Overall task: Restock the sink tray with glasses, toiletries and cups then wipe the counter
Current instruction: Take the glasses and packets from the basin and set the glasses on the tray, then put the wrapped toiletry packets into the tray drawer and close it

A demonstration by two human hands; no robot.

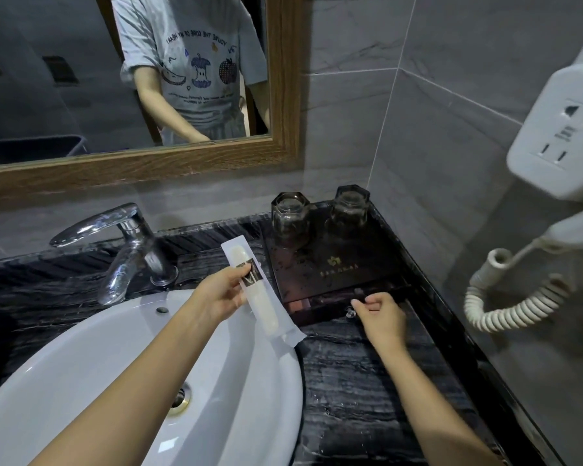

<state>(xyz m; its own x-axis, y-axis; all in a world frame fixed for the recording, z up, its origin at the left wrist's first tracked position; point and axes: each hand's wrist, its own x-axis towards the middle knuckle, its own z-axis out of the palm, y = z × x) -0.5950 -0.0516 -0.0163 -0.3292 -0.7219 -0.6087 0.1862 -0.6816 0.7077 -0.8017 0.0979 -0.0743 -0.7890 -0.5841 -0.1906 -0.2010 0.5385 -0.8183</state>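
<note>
While both hands work at the desk:
Left hand (223,290): closed around one wrapped toiletry packet (253,288).
Right hand (377,314): fingers curled, pinching at tray (334,264) front edge.
Glasses (290,215): two, upturned.

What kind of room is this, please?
Most likely a hotel bathroom: a washbasin with a faucet, a wall-mounted hair dryer, and an amenity tray holding two upturned glasses.

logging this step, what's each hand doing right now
Left hand: closed on a wrapped toiletry packet.
Right hand: fingers pinched at the tray front; contents unclear.
</note>
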